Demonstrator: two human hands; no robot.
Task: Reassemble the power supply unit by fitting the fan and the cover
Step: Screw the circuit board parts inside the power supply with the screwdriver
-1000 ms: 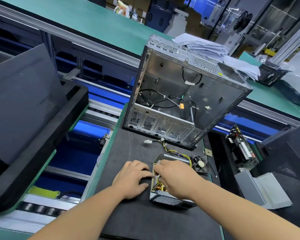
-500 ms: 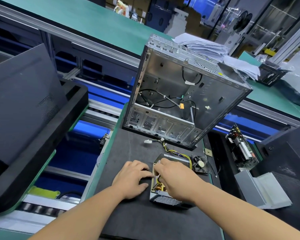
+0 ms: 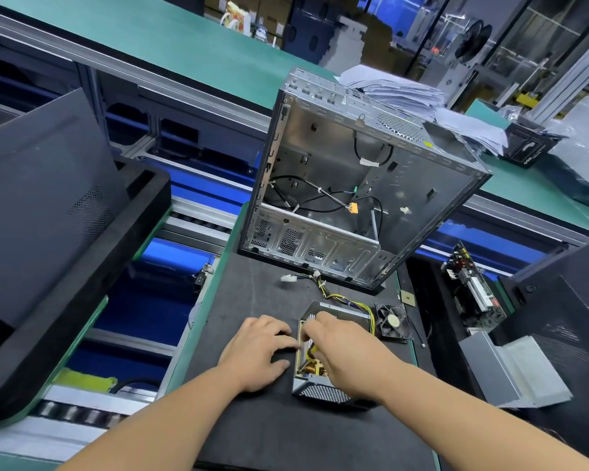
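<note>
Factory benches topped in green run across the background, and nearer the camera a dark mat (image 3: pixel 252 419) is laid over the work surface. On this mat the power supply unit (image 3: pixel 322 390) is set with its top uncovered, so that a copper coil and yellow parts are seen inside. The left hand (image 3: pixel 257 353) is laid on the mat just beside the unit's left wall, its fingers loosely bent and their tips touching that wall; nothing is held in it. The right hand (image 3: pixel 346 351) is reached over the open top, fingers bent down into the housing; whether anything is pinched cannot be told, since the fingertips are hidden.

A bundle of yellow and black wires (image 3: pixel 340 297) is led from the far end of the unit to a white connector (image 3: pixel 288 278) on the mat. The fan (image 3: pixel 392 322) is lying flat just right of the unit, apart from both hands. Farther right a grey folded metal cover (image 3: pixel 514 372) is seen on a dark surface, well apart from the unit. Behind the unit an empty computer case (image 3: pixel 354 185) is stood with its open side facing the camera. A circuit board (image 3: pixel 473 287) is seen at the right, and a stack of papers (image 3: pixel 408 93) behind the case.
</note>
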